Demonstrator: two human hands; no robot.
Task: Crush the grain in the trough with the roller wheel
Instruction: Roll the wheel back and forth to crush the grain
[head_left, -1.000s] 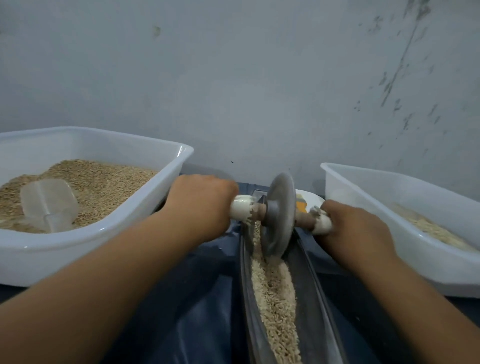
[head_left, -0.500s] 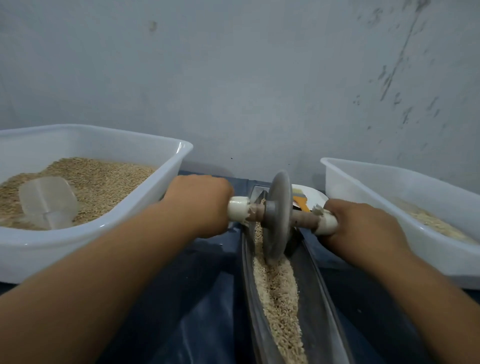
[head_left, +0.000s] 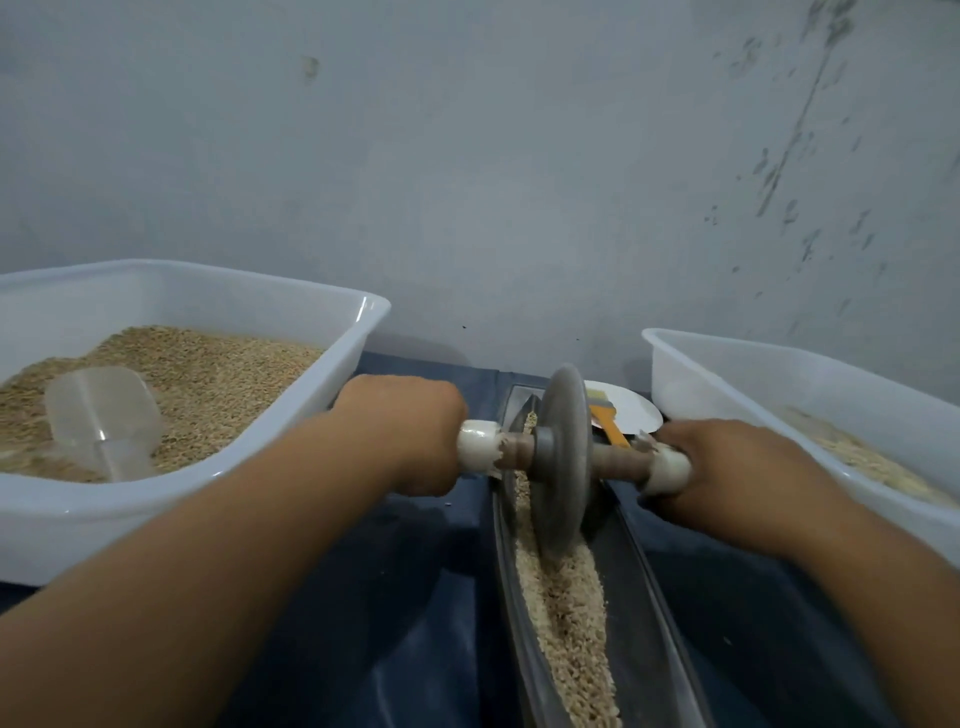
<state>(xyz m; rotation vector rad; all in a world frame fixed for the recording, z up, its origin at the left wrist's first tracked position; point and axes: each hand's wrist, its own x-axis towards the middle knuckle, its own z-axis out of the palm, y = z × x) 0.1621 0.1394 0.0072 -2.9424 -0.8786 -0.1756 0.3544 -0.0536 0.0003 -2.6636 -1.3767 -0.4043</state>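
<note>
My left hand and right hand each grip an axle end; the roller wheel stands in the grain near the trough far end — uneven pressure risks tilting it, spilling kernels over the rim.

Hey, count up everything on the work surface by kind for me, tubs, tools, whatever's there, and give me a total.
Tubs: 2, left tub and right tub
Scoop: 1
Trough: 1
Roller wheel: 1
Plate: 1
Brush: 1
Total: 7
</note>
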